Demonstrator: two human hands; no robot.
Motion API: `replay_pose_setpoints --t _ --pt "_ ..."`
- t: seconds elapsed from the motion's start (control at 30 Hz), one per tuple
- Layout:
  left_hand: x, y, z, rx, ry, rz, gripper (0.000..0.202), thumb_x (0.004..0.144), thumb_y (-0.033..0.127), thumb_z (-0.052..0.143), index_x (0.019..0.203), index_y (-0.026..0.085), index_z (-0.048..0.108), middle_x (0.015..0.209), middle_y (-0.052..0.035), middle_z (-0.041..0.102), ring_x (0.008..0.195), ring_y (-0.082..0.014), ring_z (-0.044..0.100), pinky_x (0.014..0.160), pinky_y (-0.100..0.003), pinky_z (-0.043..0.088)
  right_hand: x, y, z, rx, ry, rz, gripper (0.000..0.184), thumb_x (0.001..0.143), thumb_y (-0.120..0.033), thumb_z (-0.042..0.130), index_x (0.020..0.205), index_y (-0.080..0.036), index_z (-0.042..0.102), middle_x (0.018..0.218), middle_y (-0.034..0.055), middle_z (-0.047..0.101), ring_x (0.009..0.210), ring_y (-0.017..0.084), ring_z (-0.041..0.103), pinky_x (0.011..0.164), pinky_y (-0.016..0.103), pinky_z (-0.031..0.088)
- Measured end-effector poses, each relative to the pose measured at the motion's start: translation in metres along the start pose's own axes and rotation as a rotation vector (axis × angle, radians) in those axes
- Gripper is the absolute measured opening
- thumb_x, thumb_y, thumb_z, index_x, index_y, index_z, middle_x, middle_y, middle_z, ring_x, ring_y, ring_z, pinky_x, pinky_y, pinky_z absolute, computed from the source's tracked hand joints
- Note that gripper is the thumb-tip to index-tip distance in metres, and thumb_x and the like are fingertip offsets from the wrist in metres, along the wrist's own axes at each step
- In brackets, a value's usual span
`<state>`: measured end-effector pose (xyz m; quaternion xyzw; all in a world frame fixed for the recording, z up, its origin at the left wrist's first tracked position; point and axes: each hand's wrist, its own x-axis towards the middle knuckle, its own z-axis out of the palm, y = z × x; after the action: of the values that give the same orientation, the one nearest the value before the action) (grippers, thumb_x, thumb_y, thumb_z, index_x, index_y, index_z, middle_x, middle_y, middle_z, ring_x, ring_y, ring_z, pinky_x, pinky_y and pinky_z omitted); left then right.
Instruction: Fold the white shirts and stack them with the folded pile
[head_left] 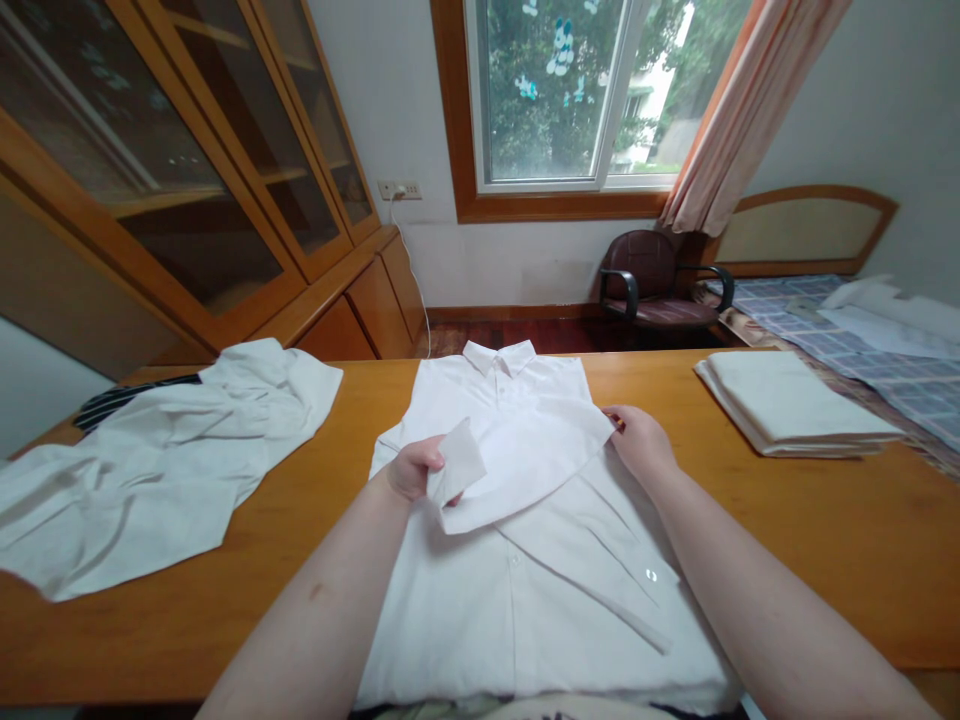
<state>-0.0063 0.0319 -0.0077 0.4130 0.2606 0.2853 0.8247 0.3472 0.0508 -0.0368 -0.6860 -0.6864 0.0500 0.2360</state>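
Note:
A white collared shirt (pixel 525 590) lies flat on the wooden table (pixel 825 540), collar away from me. One short sleeve (pixel 525 455) is folded across its chest. My left hand (pixel 414 468) is closed, pinching the sleeve's cuff end near the shirt's left side. My right hand (pixel 639 442) rests at the shirt's right edge, fingers curled onto the sleeve's fold at the shoulder.
A heap of crumpled white clothes (pixel 157 460) with a dark striped piece lies at the table's left. A stack of folded white garments (pixel 795 405) sits at the right. Behind are a glass-door cabinet (pixel 187 170), a dark armchair (pixel 660 280), a window and a bed (pixel 862 330).

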Motion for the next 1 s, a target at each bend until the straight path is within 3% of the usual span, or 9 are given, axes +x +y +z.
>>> replay_pose_setpoints --t 0.2,0.43,0.57,0.67,0.73,0.83,0.9,1.0 --pt "-0.004 0.004 0.006 -0.01 -0.175 -0.221 0.03 0.044 0.026 0.069 0.068 0.01 0.061 0.054 -0.0021 0.056 0.043 -0.0089 0.047 0.041 -0.02 0.032 0.001 0.001 -0.001 -0.047 -0.013 -0.054 0.023 0.077 -0.014 0.05 0.089 -0.02 0.068 0.091 0.0046 0.067 0.086 0.019 0.058 0.076 0.028 0.041" --pt "-0.005 0.004 0.009 0.131 -0.41 -0.436 0.037 0.052 0.031 0.074 0.08 0.011 0.061 0.057 0.0008 0.057 0.042 -0.0079 0.043 0.039 -0.019 0.031 -0.001 -0.003 0.003 -0.013 -0.118 -0.111 0.038 0.071 -0.007 0.049 0.103 -0.018 0.065 0.104 0.0061 0.067 0.1 0.02 0.057 0.087 0.029 0.04" --pt "-0.002 0.004 0.014 0.268 -0.458 -0.454 0.054 0.06 0.048 0.073 0.099 0.012 0.062 0.076 -0.0047 0.066 0.057 -0.0128 0.055 0.048 -0.021 0.039 -0.001 -0.001 0.005 -0.005 -0.132 -0.114 0.04 0.07 -0.006 0.047 0.105 -0.019 0.064 0.106 0.0059 0.067 0.101 0.02 0.057 0.087 0.028 0.04" --pt "0.002 0.004 0.015 0.307 -0.454 -0.419 0.056 0.067 0.054 0.067 0.105 0.014 0.058 0.094 -0.0099 0.068 0.078 -0.0186 0.063 0.066 -0.027 0.046 0.0 0.0 0.005 -0.017 -0.113 -0.071 0.044 0.067 -0.003 0.046 0.104 -0.019 0.063 0.105 0.0059 0.066 0.096 0.02 0.058 0.082 0.027 0.04" --pt "0.007 0.001 0.015 0.324 -0.338 -0.338 0.049 0.071 0.05 0.065 0.105 0.015 0.057 0.102 -0.0119 0.066 0.088 -0.0207 0.063 0.077 -0.032 0.046 0.0 0.001 0.004 -0.022 -0.104 -0.024 0.042 0.064 -0.003 0.047 0.1 -0.019 0.063 0.1 0.0058 0.066 0.089 0.018 0.058 0.077 0.026 0.041" --pt "0.017 -0.006 0.012 0.425 0.055 -0.089 0.037 0.076 0.04 0.061 0.104 0.017 0.056 0.107 -0.0108 0.064 0.089 -0.0185 0.063 0.08 -0.032 0.046 0.002 0.001 0.002 -0.024 -0.088 0.031 0.033 0.064 -0.004 0.047 0.088 -0.018 0.063 0.091 0.0054 0.064 0.082 0.017 0.057 0.07 0.024 0.039" --pt "0.025 -0.012 0.008 0.592 0.305 0.046 0.033 0.078 0.037 0.057 0.105 0.017 0.056 0.106 -0.009 0.064 0.087 -0.0167 0.062 0.08 -0.031 0.046 0.002 0.001 0.001 -0.024 -0.069 0.049 0.026 0.066 -0.005 0.046 0.082 -0.018 0.062 0.086 0.0051 0.062 0.079 0.017 0.055 0.068 0.024 0.039" --pt "0.034 -0.021 0.0 0.993 0.468 0.168 0.035 0.078 0.035 0.055 0.109 0.018 0.059 0.111 -0.0079 0.062 0.095 -0.0183 0.059 0.087 -0.033 0.045 0.002 0.001 0.002 -0.001 -0.05 0.05 0.022 0.069 -0.008 0.046 0.079 -0.019 0.062 0.084 0.0043 0.061 0.077 0.016 0.055 0.067 0.024 0.038"
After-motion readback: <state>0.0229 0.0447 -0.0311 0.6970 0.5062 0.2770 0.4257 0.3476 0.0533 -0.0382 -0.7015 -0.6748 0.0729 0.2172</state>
